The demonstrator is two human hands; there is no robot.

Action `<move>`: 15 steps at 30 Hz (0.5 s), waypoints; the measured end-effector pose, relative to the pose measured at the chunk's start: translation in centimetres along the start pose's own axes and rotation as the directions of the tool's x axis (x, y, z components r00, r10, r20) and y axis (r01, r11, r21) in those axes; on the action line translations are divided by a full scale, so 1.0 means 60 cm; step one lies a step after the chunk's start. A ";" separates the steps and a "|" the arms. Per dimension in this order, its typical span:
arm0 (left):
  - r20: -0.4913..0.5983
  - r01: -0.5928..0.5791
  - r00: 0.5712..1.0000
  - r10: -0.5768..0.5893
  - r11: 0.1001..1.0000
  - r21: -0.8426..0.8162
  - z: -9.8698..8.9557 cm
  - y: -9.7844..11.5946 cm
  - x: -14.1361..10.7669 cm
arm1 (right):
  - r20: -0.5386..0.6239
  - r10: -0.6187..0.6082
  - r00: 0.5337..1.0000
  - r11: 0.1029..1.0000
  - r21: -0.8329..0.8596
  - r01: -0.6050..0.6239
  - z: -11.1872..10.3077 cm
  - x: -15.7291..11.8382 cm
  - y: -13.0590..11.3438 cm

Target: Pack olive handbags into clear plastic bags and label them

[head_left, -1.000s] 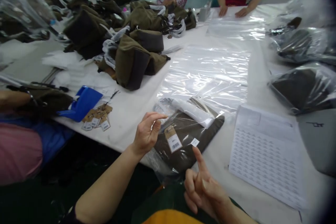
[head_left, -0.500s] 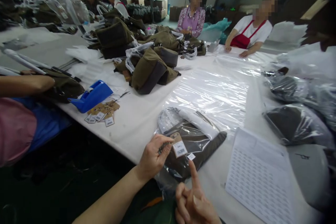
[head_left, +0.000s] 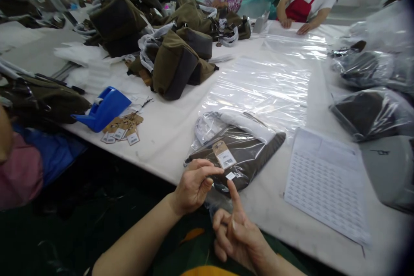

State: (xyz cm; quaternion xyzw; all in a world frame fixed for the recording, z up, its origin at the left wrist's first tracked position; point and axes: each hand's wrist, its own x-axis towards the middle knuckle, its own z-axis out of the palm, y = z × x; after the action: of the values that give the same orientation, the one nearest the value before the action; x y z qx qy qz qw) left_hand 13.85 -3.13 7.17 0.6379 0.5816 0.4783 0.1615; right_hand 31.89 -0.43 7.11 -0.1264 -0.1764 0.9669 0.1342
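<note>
Light: even, diffuse, fairly bright across the white table (head_left: pixel 174 155). Glare: white streaks on the clear plastic sheet (head_left: pixel 255 90), softer sheen on the plastic-bagged olive item (head_left: pixel 236 155). Shadows: faint, soft-edged. Dark floor (head_left: pixel 97 189) beyond the table's near edge: dim, little detail. Distortion: wide-angle bowing toward the frame edges. Right frame edge: dark vignette, hazy softness.
</note>
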 end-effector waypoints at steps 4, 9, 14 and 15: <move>0.053 -0.035 0.998 0.034 0.999 0.027 -0.002 -0.007 0.011 | -0.052 -0.018 0.998 1.000 -0.008 0.017 0.004 0.005 -0.003; 0.097 -0.072 0.993 0.066 0.996 0.062 -0.005 -0.013 0.026 | -0.078 -0.045 0.996 0.998 0.035 0.048 0.010 0.010 -0.005; 0.143 -0.101 0.986 0.085 0.989 0.110 -0.010 -0.017 0.037 | -0.127 -0.100 0.987 0.986 0.124 0.115 0.016 0.011 -0.006; 0.151 -0.103 0.985 0.085 0.988 0.113 -0.010 -0.018 0.039 | -0.129 -0.100 0.987 0.984 0.131 0.117 0.017 0.011 -0.006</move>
State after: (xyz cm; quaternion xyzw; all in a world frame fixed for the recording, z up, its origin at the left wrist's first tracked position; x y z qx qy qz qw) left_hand 12.41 -0.95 7.61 0.7065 0.5652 0.4015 0.1419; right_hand 31.02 -0.22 8.03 -0.1658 -0.1070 0.9585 0.2058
